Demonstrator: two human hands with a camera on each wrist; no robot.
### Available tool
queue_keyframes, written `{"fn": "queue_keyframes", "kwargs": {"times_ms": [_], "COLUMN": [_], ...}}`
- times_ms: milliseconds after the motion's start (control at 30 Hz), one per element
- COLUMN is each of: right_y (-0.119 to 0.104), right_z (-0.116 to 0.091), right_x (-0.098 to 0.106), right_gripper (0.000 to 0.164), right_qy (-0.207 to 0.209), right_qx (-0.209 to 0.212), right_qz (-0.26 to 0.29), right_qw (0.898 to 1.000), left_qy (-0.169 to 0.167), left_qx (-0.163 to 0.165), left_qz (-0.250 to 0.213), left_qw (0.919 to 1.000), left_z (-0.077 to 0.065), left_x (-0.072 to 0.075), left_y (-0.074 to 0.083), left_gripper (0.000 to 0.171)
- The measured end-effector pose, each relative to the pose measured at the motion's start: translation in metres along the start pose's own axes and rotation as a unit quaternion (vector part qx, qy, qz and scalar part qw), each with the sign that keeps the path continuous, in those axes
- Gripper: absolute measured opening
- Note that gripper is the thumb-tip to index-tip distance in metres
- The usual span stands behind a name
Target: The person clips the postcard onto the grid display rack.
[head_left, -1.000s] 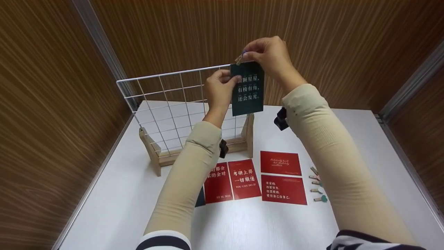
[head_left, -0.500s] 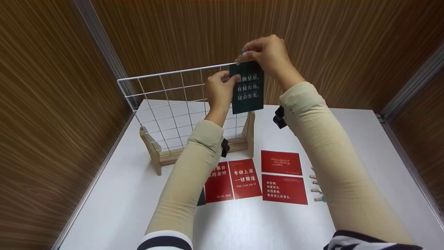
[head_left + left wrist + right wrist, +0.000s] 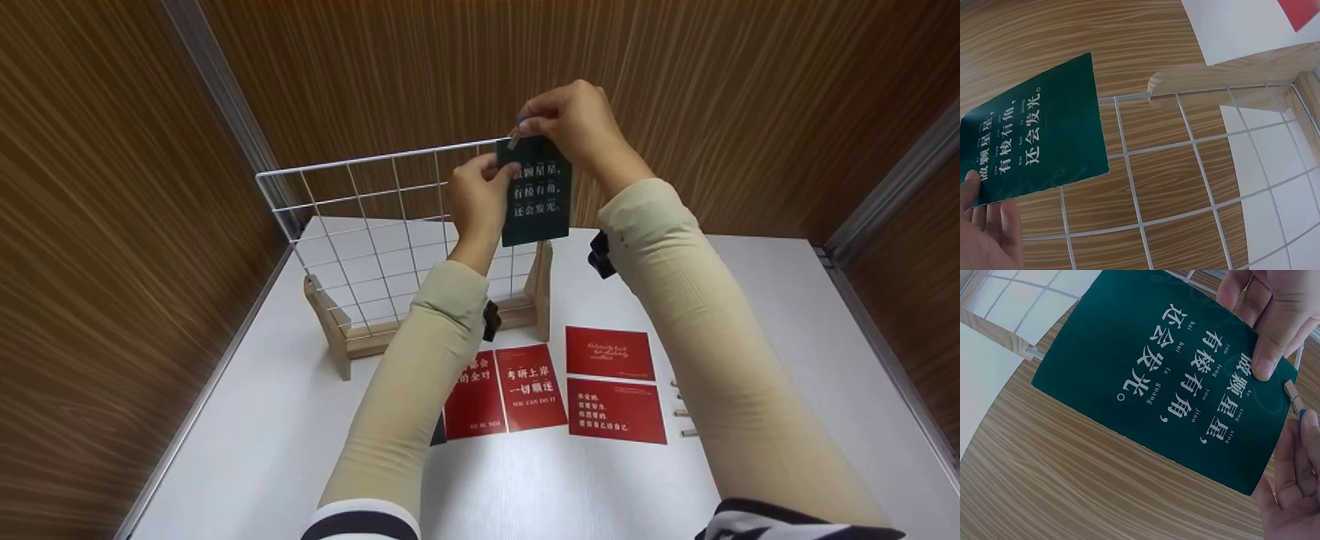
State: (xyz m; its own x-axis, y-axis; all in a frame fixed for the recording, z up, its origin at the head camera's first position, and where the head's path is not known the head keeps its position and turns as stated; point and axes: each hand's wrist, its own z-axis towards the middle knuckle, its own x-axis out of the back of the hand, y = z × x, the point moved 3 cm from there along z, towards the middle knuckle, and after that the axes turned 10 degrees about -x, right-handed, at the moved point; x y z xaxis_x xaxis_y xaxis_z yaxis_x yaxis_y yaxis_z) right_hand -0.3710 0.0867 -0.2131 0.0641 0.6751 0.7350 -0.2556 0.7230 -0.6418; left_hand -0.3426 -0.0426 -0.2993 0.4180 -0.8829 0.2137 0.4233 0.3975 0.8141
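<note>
Dark-green text card [image 3: 538, 196]: likely light, bendable; best held by edges. Left hand [image 3: 478, 196] pinches side edge; right hand [image 3: 581, 124] pinches mini wooden clothespin [image 3: 1293, 396] at top edge.

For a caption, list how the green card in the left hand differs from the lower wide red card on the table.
The green card is upright in the left hand; the lower red card lies flat on the table. The green card is taller than wide; the lower red card is wider than tall. The green card bears three main text lines; the lower red card, four. Both carry white print.
</note>
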Motion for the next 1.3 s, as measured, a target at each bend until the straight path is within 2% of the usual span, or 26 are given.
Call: {"fn": "queue_keyframes", "kwargs": {"times_ms": [300, 633, 1067, 1300], "right_y": [0.002, 0.009, 0.015, 0.018], "right_z": [0.002, 0.002, 0.006, 0.006], "right_x": [-0.004, -0.014, -0.019, -0.019], "right_gripper": [0.021, 0.023, 0.027, 0.028], "right_qy": [0.004, -0.010, 0.000, 0.001], "right_qx": [0.017, 0.005, 0.028, 0.033], "right_qz": [0.013, 0.036, 0.072, 0.074], "right_qw": [1.000, 0.999, 0.997, 0.997], "left_qy": [0.009, 0.012, 0.013, 0.022], "left_qx": [-0.003, -0.004, -0.021, -0.045], "left_qz": [0.015, 0.006, 0.018, 0.007], "left_qw": [0.9999, 0.9999, 0.9995, 0.9987], "left_z": [0.001, -0.002, -0.006, -0.009], "left_x": [0.001, 0.001, 0.000, -0.001], "left_y": [0.000, -0.006, -0.009, -0.013], "left_gripper": [0.019, 0.021, 0.031, 0.036]}}
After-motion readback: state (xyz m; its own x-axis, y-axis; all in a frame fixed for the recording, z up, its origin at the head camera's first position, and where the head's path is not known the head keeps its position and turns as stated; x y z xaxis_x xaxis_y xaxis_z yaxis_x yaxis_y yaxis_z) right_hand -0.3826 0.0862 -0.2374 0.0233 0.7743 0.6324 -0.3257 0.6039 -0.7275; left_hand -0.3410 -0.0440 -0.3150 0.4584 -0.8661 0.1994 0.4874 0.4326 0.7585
